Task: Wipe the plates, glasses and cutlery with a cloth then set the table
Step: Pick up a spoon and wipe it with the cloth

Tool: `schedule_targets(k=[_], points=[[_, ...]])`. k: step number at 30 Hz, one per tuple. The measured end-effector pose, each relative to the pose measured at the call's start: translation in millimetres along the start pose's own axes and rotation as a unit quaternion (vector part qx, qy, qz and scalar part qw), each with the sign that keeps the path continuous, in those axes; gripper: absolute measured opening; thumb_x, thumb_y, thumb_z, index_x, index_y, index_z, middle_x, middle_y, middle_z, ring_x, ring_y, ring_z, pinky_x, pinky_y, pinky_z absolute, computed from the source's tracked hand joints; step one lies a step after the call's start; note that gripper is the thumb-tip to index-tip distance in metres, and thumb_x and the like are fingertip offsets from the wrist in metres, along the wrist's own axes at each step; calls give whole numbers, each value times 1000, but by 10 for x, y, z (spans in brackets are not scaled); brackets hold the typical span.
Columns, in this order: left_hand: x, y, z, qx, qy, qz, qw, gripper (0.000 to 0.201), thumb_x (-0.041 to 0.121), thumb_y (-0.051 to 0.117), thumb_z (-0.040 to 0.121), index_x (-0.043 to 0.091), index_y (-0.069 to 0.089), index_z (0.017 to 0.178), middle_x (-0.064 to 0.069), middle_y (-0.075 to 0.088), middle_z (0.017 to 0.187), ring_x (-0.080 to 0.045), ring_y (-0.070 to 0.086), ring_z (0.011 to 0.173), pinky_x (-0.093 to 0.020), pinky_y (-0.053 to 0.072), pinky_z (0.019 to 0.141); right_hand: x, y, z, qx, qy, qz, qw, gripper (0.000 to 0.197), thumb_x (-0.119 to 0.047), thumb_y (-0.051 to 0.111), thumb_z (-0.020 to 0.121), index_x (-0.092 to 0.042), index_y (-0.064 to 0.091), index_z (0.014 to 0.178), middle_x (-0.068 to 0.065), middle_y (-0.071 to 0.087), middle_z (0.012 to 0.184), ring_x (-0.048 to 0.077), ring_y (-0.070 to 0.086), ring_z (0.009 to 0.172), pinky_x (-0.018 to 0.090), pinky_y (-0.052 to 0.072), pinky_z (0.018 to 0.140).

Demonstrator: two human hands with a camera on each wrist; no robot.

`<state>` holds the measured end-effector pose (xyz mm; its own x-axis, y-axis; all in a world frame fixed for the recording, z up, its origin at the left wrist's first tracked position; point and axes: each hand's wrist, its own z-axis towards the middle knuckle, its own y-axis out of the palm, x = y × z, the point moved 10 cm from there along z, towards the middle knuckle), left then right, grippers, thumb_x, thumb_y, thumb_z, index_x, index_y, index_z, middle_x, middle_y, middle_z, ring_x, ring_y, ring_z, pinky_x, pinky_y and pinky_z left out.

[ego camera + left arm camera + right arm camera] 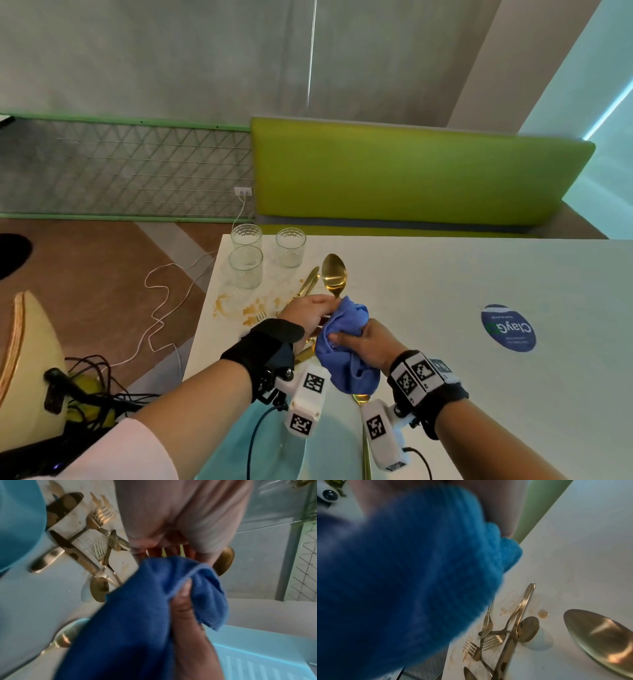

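Observation:
A gold spoon (334, 274) is held above the white table (445, 274), bowl pointing away. My left hand (327, 304) pinches its neck just below the bowl. My right hand (344, 339) grips a blue cloth (346, 356) wrapped round the handle, whose end (361, 398) pokes out below. In the left wrist view the cloth (137, 615) fills the middle, with the spoon bowl (223, 561) behind it. In the right wrist view the cloth (402, 574) hides my fingers and the spoon bowl (599, 635) shows at right.
Three empty glasses (246, 267) stand at the table's far left corner. A pile of gold forks, knives and spoons (496, 635) lies under my hands among brown stains (222, 303). A pale blue plate (284, 442) sits at the near edge. A blue round sticker (508, 327) is at right.

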<state>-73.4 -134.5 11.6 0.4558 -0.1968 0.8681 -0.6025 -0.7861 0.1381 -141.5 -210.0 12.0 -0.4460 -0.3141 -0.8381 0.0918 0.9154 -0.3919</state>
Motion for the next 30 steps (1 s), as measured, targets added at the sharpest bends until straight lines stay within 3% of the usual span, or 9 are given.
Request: schedule_targets(k=[4, 7, 9, 11, 13, 17, 20, 27, 30], points=[[64, -89, 20, 60, 13, -34, 998, 12, 17, 62, 88, 19, 66, 77, 1, 60, 72, -10, 50, 63, -22, 37, 61, 206, -41, -62, -17, 25, 5, 1000, 14, -22, 73, 77, -24, 62, 85, 3, 69, 91, 22, 64, 89, 35, 52, 89], [99, -106, 9, 73, 20, -41, 996, 14, 16, 62, 88, 18, 66, 75, 1, 57, 68, -9, 46, 60, -20, 37, 60, 295, -142, -129, -9, 51, 148, 988, 31, -16, 70, 70, -18, 62, 100, 12, 68, 101, 29, 63, 93, 42, 51, 89], [111, -103, 8, 76, 27, -46, 996, 16, 15, 60, 89, 18, 66, 75, 0, 56, 67, -10, 46, 61, -21, 38, 63, 381, -208, -152, 5, 88, 358, 930, 36, -12, 55, 70, -7, 61, 106, 20, 65, 101, 34, 60, 91, 41, 49, 82], [147, -97, -4, 75, 37, -51, 995, 17, 14, 57, 91, 18, 65, 76, 0, 56, 70, -11, 47, 63, -24, 40, 68, 526, -367, -165, 66, 125, 443, 885, 20, -11, 48, 81, -2, 63, 90, 19, 65, 88, 32, 60, 80, 37, 47, 75], [187, -101, -6, 73, 49, -56, 995, 19, 14, 55, 92, 18, 65, 76, 0, 58, 73, -12, 48, 66, -26, 41, 72, 610, -480, -182, 102, 137, 409, 897, 21, -14, 52, 87, 2, 65, 87, 17, 66, 85, 29, 62, 76, 35, 49, 72], [172, -98, -7, 61, 53, -45, 996, 20, 14, 53, 93, 18, 64, 77, -1, 61, 77, -15, 52, 73, -31, 44, 81, 638, -605, -240, 106, 177, 313, 927, 19, 3, 64, 77, 12, 62, 93, 19, 69, 82, 30, 63, 72, 31, 55, 57], [137, -151, -14, 65, 39, -52, 996, 22, 14, 51, 95, 17, 61, 76, -1, 63, 80, -17, 56, 79, -34, 45, 84, 548, -729, -241, 109, 165, 321, 926, 33, -2, 60, 77, 7, 60, 109, 24, 63, 106, 33, 61, 86, 37, 53, 70], [337, -246, -130, 87, 55, -45, 994, 22, 11, 47, 96, 13, 57, 76, -2, 62, 68, -16, 55, 65, -26, 40, 64, 129, -1254, -348, 187, -7, 340, 922, 14, 3, 58, 82, -10, 58, 87, 12, 60, 85, 24, 58, 75, 33, 51, 66], [389, -20, -189, 42, 57, -14, 997, 21, 10, 47, 96, 12, 57, 77, -3, 61, 69, -16, 55, 62, -25, 41, 62, 7, -1211, -338, 153, -8, 351, 924, 36, -7, 70, 67, -1, 63, 102, 23, 62, 102, 35, 57, 88, 48, 49, 85]])
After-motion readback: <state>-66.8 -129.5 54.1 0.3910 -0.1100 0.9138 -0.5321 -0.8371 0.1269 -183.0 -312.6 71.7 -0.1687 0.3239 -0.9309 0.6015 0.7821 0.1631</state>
